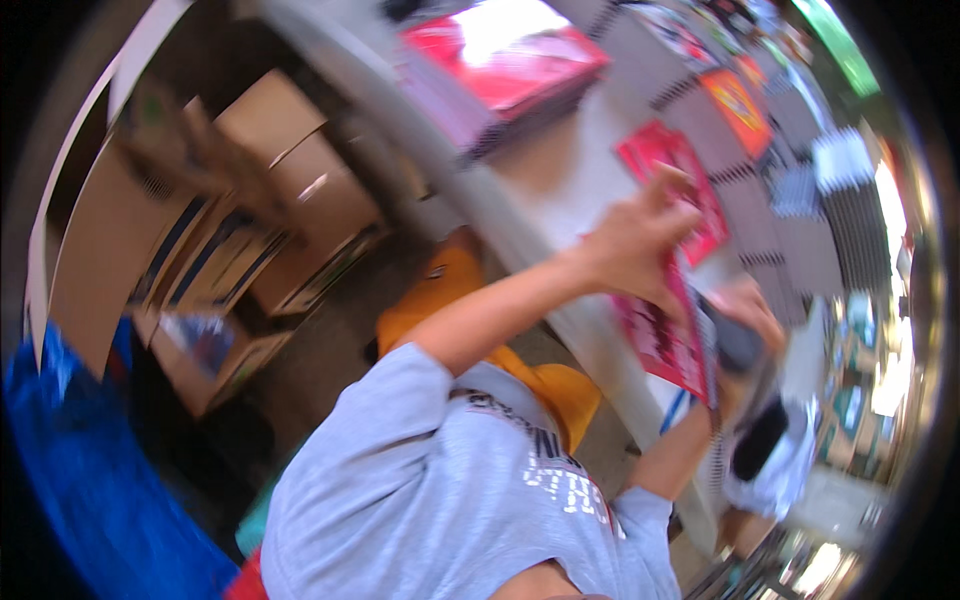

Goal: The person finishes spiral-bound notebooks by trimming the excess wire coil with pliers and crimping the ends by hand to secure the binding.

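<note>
A thin red notebook (665,345) is held tilted on edge above the table, its cover printed with pale marks. My left hand (640,240) is at its upper end, thumb against the cover and the other fingers curled above. On the notebook's right side is my right hand (758,312), closed around that edge and partly hidden behind it. A dark grey surface (735,340) shows under the right fingers; blur hides whether it belongs to the notebook. Just beyond my left hand, more red covers (665,150) lie on the white table (545,185).
A thick stack of red notebooks (510,60) sits on the table's far left part. Stacks of grey spiral-bound notebooks (750,215) line the right side. Open cardboard boxes (300,170) and a blue plastic sheet (90,470) are at left. A yellow-orange object (435,285) stands beside the table.
</note>
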Demonstrator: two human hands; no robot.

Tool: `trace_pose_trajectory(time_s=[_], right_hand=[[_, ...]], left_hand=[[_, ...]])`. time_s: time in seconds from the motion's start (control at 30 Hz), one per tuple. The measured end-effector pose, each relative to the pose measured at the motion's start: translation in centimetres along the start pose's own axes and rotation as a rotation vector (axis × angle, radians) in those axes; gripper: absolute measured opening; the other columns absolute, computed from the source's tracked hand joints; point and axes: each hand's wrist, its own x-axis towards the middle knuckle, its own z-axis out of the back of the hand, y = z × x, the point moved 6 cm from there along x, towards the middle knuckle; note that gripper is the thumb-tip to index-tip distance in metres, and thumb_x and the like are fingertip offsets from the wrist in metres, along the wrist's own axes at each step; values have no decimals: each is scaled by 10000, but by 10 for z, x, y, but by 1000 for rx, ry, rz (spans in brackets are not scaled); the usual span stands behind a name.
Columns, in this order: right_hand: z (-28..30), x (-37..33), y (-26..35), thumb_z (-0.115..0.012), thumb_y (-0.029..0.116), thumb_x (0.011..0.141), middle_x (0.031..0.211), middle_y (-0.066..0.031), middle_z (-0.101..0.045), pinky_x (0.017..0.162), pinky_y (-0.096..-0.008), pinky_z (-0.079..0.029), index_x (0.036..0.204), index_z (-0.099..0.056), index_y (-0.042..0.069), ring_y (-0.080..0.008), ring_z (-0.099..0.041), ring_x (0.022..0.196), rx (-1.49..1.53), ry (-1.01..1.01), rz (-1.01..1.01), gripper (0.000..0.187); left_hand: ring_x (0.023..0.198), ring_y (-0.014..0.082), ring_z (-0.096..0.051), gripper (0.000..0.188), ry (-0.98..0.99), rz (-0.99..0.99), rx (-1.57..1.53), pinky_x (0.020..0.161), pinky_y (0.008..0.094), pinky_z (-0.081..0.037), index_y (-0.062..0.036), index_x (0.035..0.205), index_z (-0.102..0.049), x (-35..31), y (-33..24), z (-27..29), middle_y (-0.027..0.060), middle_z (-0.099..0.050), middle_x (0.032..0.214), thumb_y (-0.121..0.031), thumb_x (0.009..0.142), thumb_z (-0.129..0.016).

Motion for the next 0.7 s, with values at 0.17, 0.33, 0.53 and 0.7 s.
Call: trace_pose_trajectory(time_s=[0.17,0.33,0.53,0.7], right_hand=[[7,6,-48,-630,-65,631,760,-94,-655,624,-271,-456,816,-685,6,-171,-603,684,61,-53,-223,206],[6,5,-64,-589,-119,662,773,-110,-659,660,-278,-480,820,-675,-21,-172,-622,734,-272,-10,-348,205],[-5,16,-54,-645,-14,672,777,-109,-668,642,-259,-470,828,-674,-22,-161,-607,692,-176,114,-226,159],[1,15,-30,-672,46,673,783,-105,-668,662,-269,-468,819,-669,-41,-175,-607,716,184,7,-137,170]], left_hand=[[930,302,-502,866,-93,-13,-51,667,400,-485,-60,899,-429,2,17,3,144,-381,1052,-473,298,-894],[953,279,-466,942,-81,0,-141,707,370,-466,-59,953,-373,-1,28,-3,127,-387,1007,-476,299,-906],[926,245,-462,1005,-47,89,-413,765,356,-433,-58,994,-331,-5,33,-9,110,-409,962,-447,279,-921],[793,217,-516,951,-2,142,-331,713,342,-449,-57,1009,-365,1,33,-10,84,-484,887,-414,330,-926]])
